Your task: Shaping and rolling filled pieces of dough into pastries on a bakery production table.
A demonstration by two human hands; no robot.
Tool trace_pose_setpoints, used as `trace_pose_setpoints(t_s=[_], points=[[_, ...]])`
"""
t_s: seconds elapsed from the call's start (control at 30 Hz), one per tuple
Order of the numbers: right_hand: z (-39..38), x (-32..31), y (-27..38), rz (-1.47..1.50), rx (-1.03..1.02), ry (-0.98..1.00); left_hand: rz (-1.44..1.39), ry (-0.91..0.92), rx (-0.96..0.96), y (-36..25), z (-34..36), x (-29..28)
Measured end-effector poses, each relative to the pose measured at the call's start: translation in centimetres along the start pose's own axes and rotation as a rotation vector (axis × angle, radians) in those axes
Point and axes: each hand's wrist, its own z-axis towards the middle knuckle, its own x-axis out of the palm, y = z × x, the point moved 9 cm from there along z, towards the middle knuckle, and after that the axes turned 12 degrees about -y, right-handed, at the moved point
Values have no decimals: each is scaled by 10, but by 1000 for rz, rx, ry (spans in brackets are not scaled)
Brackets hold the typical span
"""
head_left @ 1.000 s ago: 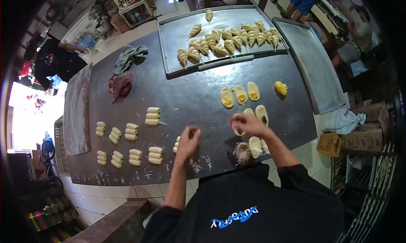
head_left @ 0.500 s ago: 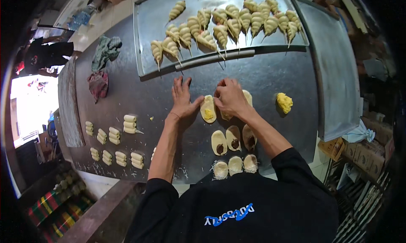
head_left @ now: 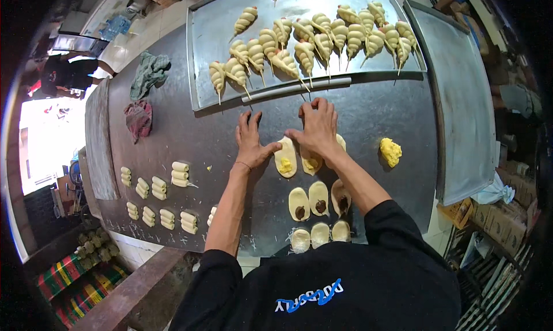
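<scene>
My left hand (head_left: 252, 140) rests on the dark table with its fingers spread, its thumb at the upper left edge of a flat oval of dough (head_left: 286, 165) that carries a yellow filling. My right hand (head_left: 318, 128) lies just right of it, thumb stretched toward the top of the same dough oval, fingers extended. Partly beneath the right hand is a second dough oval (head_left: 311, 165) with yellow filling; a third, mostly hidden, lies beyond it. Nearer to me are ovals with a dark brown filling (head_left: 300, 212) and a row with white shreds (head_left: 300, 240).
Spiral dough pieces on sticks (head_left: 268, 43) fill a metal tray (head_left: 199, 95) at the back. A yellow lump (head_left: 390, 152) lies to the right, rolled dough pieces (head_left: 180, 175) to the left. Two cloths (head_left: 148, 75) lie far left; a thin rolling pin (head_left: 296, 90) lies along the tray. Another person (head_left: 66, 75) stands far left.
My right hand has shifted up and slightly left, its fingers straightening from a bent grip and uncovering more of the second dough oval. My left hand stays beside the first.
</scene>
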Motion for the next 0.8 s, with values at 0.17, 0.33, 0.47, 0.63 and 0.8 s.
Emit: trace_pose_setpoints(t_s=[0.17,0.33,0.47,0.63,0.8], points=[[7,17,8,-57,86,80,-20,-159,-85,13,12,-6],[20,9,-2,-3,73,-61,11,-352,-26,-1,14,-15],[-60,-5,21,297,-298,-46,-402,-284,-73,3,-49,-17],[-128,-18,58,63,-525,-126,-248,-376,336,-31,-119,-27],[-130,-14,63,33,-571,-209,-143,-394,468,-56,-113,-29]])
